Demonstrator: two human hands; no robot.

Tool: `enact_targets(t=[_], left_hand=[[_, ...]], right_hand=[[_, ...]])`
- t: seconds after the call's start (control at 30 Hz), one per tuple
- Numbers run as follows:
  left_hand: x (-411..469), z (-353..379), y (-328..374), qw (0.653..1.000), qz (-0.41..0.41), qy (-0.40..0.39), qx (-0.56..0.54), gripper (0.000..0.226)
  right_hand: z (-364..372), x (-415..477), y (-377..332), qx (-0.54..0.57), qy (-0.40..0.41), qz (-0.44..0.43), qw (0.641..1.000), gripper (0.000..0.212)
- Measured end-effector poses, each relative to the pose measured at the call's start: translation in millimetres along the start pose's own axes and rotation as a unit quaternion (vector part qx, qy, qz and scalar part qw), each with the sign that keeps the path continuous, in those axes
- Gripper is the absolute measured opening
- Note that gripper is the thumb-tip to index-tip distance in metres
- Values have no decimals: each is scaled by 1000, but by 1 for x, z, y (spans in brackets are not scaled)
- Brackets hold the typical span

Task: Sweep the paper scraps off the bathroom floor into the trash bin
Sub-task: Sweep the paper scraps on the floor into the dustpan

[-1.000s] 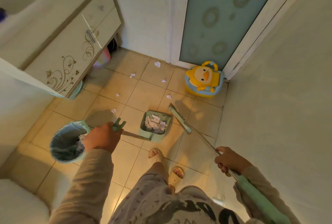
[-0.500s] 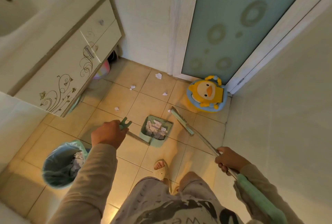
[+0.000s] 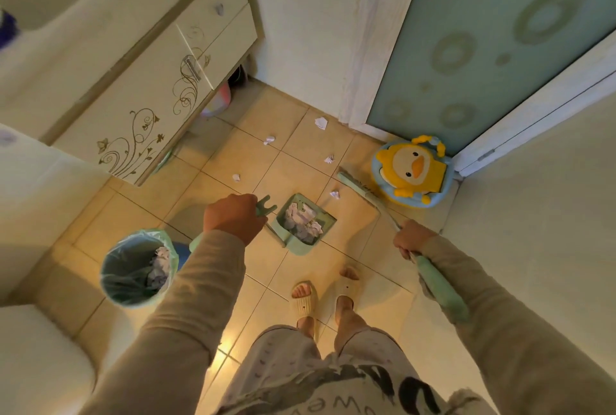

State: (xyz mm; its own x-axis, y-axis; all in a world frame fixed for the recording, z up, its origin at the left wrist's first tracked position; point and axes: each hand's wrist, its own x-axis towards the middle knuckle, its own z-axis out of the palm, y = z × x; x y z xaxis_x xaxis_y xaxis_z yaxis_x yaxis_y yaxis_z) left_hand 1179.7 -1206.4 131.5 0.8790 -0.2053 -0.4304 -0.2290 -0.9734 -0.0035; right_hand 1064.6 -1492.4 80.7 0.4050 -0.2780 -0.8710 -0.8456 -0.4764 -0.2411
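Observation:
My left hand [image 3: 233,219] grips the top of the green dustpan's handle. The dustpan [image 3: 301,224] stands on the tiled floor ahead of my feet, and crumpled paper fills it. My right hand [image 3: 411,238] holds the broom handle; the green broom head [image 3: 355,185] rests on the floor beside the duck potty. Several white paper scraps [image 3: 321,122] lie scattered on the tiles beyond the dustpan, one scrap [image 3: 335,194] just in front of the broom head. The trash bin [image 3: 138,268], lined with a pale green bag and holding some paper, stands at my left.
A yellow duck potty [image 3: 415,169] sits in the corner by the frosted glass door [image 3: 493,41]. A vanity cabinet [image 3: 140,94] with a floral pattern fills the left side. The toilet [image 3: 36,358] is at the lower left. A wall runs along the right.
The view has shifted, and my feet have stepped so that both sandals show. The dustpan and left hand sit nearer the broom head. The broom head now lies closer to the duck potty.

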Motion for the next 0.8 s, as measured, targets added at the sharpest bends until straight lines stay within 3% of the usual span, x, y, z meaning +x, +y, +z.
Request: enact_targets(t=[0.03,0.1,0.2,0.3,0.53,0.8], left_hand=[[1,0,1,1000,0,3,4,28],[3,-1,0,1000,-4,6,10,28],[6,-2,-5,1000,-8,12,16,28],[10,-1,-5,1000,0,13,20,28],[20,-9,-7,999,5,15,29,28],[27,-12,-14,999,11,5,39,34]], right_hand=[[2,0,-4,-20,-6,5,1000,6],[9,-1,-7,-65,-23,20,997,24],[23,-7,2,-138,-37,21,990,12],[33,-10,25,-75,-63,20,995,40],[15,-49,53,62,-123,5,990,49],[7,-73,60,90,-104,-1,990,51]])
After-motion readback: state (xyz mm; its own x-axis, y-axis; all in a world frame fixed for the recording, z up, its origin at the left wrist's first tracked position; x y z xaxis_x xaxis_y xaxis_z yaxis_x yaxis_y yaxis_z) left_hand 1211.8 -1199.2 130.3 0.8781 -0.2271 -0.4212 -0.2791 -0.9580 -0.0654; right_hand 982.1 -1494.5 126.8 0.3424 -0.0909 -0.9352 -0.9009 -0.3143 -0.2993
